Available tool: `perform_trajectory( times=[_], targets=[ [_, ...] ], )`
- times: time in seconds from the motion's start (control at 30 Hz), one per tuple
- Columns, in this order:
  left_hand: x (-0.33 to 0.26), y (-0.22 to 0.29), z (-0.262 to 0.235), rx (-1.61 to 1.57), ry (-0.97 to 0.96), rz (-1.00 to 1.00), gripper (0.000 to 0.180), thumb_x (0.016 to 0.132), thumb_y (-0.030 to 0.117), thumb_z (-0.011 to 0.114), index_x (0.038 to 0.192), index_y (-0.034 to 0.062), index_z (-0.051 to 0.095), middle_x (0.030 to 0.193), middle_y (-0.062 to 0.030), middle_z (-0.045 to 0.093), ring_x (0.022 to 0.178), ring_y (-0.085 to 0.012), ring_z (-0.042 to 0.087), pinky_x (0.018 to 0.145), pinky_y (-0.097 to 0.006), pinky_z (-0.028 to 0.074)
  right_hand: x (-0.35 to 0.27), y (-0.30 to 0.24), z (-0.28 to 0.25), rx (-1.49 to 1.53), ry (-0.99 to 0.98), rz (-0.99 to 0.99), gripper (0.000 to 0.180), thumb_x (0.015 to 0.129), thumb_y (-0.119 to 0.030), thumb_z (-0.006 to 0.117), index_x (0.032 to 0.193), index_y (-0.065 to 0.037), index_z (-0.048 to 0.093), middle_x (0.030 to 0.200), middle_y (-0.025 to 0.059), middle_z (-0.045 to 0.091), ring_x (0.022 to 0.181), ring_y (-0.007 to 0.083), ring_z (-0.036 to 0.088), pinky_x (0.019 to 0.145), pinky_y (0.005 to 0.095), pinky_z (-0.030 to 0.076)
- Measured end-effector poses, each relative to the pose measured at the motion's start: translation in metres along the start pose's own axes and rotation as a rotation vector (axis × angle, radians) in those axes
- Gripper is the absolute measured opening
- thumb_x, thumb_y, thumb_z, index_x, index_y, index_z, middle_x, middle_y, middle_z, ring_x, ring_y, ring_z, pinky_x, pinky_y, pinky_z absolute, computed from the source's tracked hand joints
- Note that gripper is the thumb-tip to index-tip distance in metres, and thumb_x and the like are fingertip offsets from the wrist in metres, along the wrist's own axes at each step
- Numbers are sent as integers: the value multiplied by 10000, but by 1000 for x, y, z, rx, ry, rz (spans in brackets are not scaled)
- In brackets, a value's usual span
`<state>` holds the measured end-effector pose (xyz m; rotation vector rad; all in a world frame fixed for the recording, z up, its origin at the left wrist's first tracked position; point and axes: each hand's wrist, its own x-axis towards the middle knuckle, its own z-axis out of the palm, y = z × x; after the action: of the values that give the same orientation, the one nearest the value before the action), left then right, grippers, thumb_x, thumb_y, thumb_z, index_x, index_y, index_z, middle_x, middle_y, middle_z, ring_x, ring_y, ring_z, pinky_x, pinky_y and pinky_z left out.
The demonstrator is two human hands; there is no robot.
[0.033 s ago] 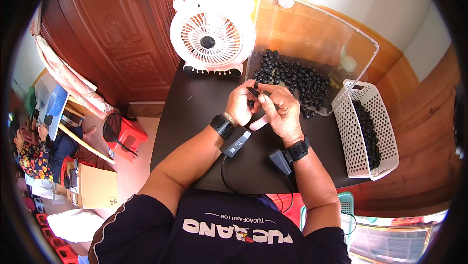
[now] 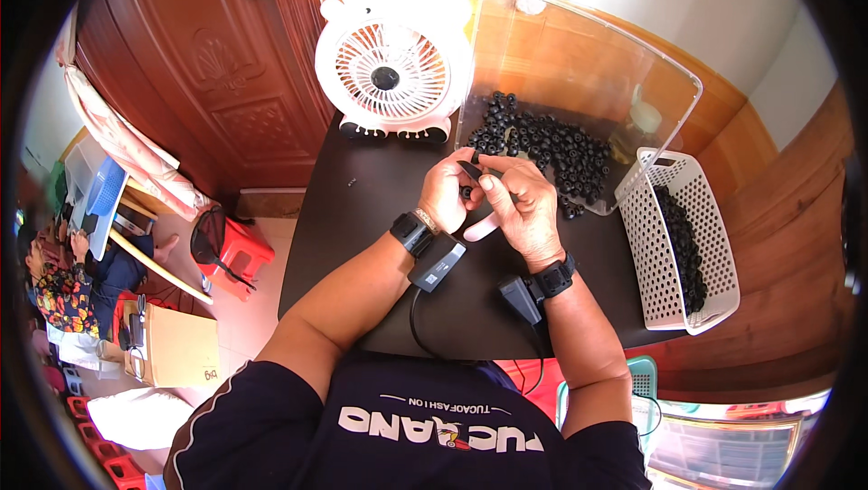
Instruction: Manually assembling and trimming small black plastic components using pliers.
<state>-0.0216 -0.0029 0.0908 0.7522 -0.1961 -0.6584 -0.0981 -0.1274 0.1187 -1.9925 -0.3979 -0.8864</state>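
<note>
A dark, matte table (image 2: pixel 362 246) seen from above; its left edge drops to a pale tiled floor, its near edge meets the person's dark shirt, and bare tabletop lies open to the left of the hands. At the far edge stands a white round fan (image 2: pixel 391 70) with a slatted grille; beside it a clear, glossy plastic bin (image 2: pixel 588 65), tipped on its side, spills a pile of small black ring-shaped parts (image 2: pixel 551 142) onto the table. On the right edge sits a white perforated plastic basket (image 2: pixel 674 246) holding more black parts.

Both hands meet above the table centre, just in front of the pile; the left hand (image 2: pixel 445 192) is curled closed, fingertips pinching a small black part (image 2: pixel 468 171); the right hand (image 2: pixel 524 210) is curled too, thumb and forefinger pressing on the same piece. The part looks dark, smooth and short; finer shape is too small to tell. Each wrist wears a black strap with a small boxy device and cable.
</note>
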Motion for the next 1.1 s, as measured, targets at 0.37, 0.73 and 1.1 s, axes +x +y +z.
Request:
perform_trajectory(
  times=[0.37,0.73,1.1],
  targets=[
    [-5,-12,13,37,-174,-13,256,920,301,465,797,80,503,642,-30,481,518,-128,472,437,-240,348,4,15,-9,891,92,639,333,941,-278,542,1066,14,643,942,72,678,822,118,613,781,291,505],
    [-10,-15,17,-81,-221,-81,229,942,267,447,802,93,498,677,-12,463,585,-113,455,528,-230,383,1,14,-9,843,-62,680,379,958,-311,498,1104,20,611,713,5,618,596,96,598,572,241,534],
    [-8,-22,18,-127,-118,-74,212,933,231,481,787,80,512,652,-14,485,586,-118,475,551,-236,421,0,12,-7,856,-4,694,307,921,-298,575,948,-9,677,1036,113,654,604,71,567,571,205,504]
  ],
)
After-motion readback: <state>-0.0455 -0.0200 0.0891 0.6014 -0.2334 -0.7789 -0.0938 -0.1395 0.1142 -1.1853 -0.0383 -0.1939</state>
